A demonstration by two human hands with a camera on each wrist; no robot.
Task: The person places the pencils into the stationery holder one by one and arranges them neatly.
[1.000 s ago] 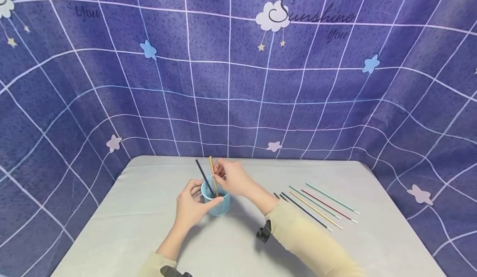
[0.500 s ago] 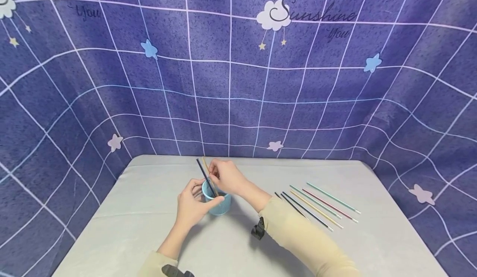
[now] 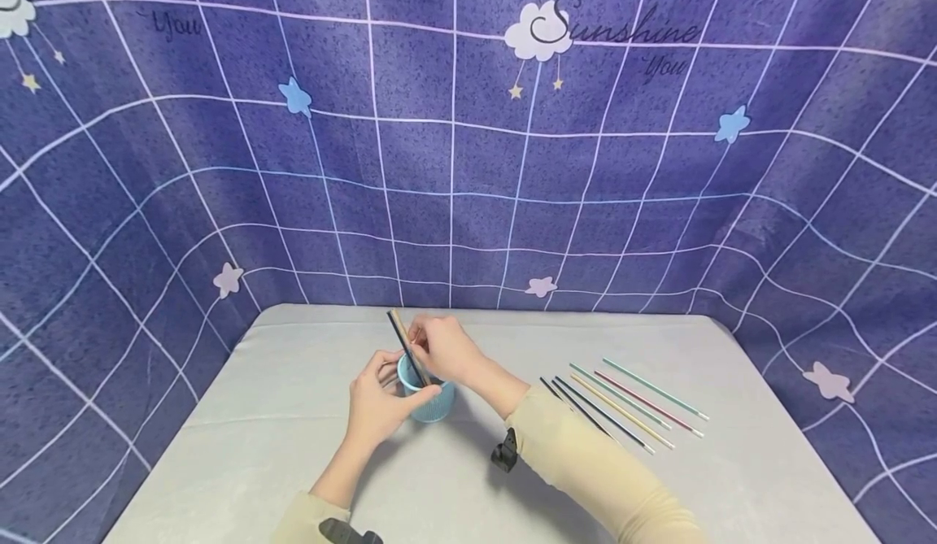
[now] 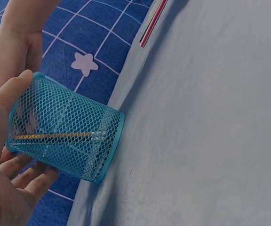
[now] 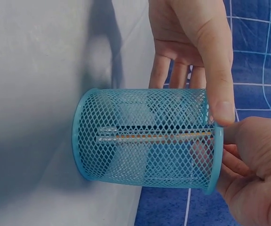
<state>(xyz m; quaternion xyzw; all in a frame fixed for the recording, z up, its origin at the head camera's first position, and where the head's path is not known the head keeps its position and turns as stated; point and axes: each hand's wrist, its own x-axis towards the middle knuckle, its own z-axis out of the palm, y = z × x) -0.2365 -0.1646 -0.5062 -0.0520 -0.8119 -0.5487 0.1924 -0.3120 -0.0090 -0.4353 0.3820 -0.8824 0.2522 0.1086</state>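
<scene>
A light-blue mesh pencil cup (image 3: pixel 432 407) stands on the table, its wire wall and rims plain in both wrist views. My left hand (image 3: pixel 373 402) holds it from the left, thumb (image 5: pixel 222 106) along the near rim and the other fingers behind. Two pencils lean in the cup to the left, side by side: a dark one (image 3: pixel 396 326) and a yellow one (image 3: pixel 402 326). Over the rim, my right hand (image 3: pixel 448 353) pinches the yellow pencil; its fingertips are partly hidden. Through the mesh, the yellow pencil's pale end (image 4: pixel 98 135) shows near the cup's bottom.
Several pencils lie slanted on the right of the table: green (image 3: pixel 655 388), red (image 3: pixel 647 402), yellow (image 3: pixel 622 411) and dark (image 3: pixel 603 414). My right sleeve (image 3: pixel 586 463) covers part of the dark ones. A blue patterned curtain (image 3: pixel 483 162) surrounds the table (image 3: pixel 241 446).
The yellow pencil's top has swung left until it lies alongside the dark pencil. My right hand has shifted slightly left with it. The left hand keeps its hold on the cup.
</scene>
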